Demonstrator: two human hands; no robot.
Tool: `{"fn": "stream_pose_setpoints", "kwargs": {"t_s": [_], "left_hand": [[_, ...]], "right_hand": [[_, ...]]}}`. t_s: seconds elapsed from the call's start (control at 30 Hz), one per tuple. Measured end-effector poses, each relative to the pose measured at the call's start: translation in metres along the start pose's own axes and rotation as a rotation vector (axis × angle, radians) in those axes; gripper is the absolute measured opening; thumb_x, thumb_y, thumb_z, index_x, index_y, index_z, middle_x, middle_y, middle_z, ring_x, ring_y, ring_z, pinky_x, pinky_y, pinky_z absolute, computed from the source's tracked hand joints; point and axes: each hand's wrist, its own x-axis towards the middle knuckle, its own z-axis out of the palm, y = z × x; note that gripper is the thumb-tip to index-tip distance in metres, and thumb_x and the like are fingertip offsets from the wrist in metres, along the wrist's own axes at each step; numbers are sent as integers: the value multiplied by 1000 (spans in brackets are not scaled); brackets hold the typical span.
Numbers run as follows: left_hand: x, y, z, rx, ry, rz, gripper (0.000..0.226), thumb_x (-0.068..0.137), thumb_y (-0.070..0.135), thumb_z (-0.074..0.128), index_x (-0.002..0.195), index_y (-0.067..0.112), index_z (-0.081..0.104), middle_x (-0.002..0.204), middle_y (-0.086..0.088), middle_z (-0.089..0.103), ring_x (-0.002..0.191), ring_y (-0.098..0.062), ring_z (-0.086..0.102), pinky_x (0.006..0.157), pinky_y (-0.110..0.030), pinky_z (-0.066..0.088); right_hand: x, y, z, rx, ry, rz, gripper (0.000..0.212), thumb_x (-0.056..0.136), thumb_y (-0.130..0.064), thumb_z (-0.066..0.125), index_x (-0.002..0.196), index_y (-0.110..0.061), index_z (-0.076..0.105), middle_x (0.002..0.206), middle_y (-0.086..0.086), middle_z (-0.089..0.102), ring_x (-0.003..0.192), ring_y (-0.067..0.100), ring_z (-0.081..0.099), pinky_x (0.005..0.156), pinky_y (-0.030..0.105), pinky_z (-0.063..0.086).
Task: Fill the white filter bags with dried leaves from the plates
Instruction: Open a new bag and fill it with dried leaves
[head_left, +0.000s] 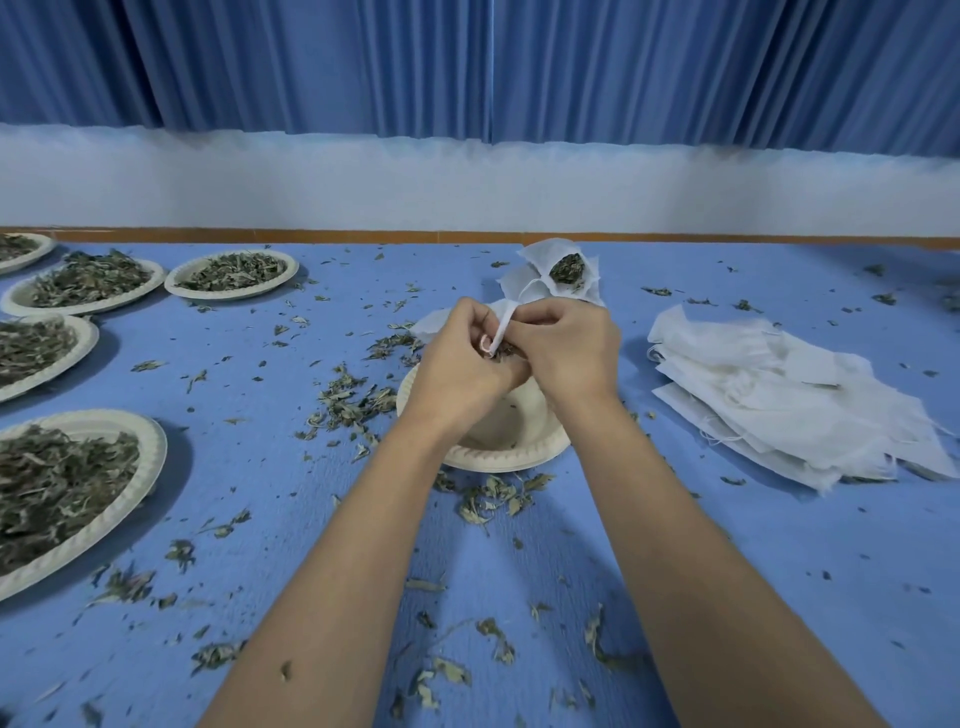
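My left hand and my right hand meet above a nearly bare paper plate at the table's middle. Both grip one white filter bag between them, its cloth edge sticking up between the thumbs and a few dried leaves showing at the fingertips. Most of that bag is hidden by the fingers. Behind the hands lie filled filter bags, one open with dark leaves inside. A stack of flat white filter bags lies to the right.
Several paper plates heaped with dried leaves stand at the left, the nearest one by the front edge and another at the back. Loose leaf bits litter the blue tablecloth. A white wall and blue curtain rise behind the table.
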Motion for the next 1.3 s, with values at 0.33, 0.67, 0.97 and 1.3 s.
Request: {"fn": "stream_pose_setpoints", "kwargs": {"t_s": [0.33,0.67,0.97,1.3], "left_hand": [[4,-6,-5,36,134,67,35,68,19,79,67,19,45,64,0,41,54,-8,33,47,-16,29],[5,-7,-8,0,164,51,36,74,14,74,59,22,43,55,10,42,55,-9,38,55,-25,35],[5,-7,-12,-21,155,99,31,82,14,68,63,19,44,59,7,42,53,-4,36,49,-14,32],[11,-10,-11,296,384,149,28,75,-8,53,63,13,40,57,4,38,50,-7,29,47,-18,28]], "right_hand": [[1,-2,-9,234,-219,110,13,81,-7,66,71,-12,72,65,2,67,61,12,59,60,21,54],[3,-12,-23,275,-324,220,21,87,-22,54,73,-18,69,64,-8,71,57,2,54,58,16,38],[5,4,-15,-2,-206,-98,9,84,-21,64,88,-20,72,76,-12,65,74,5,60,71,21,46],[0,-1,-8,-326,-179,-241,8,75,-18,61,68,-17,64,56,-9,57,57,7,52,49,19,37]]}}
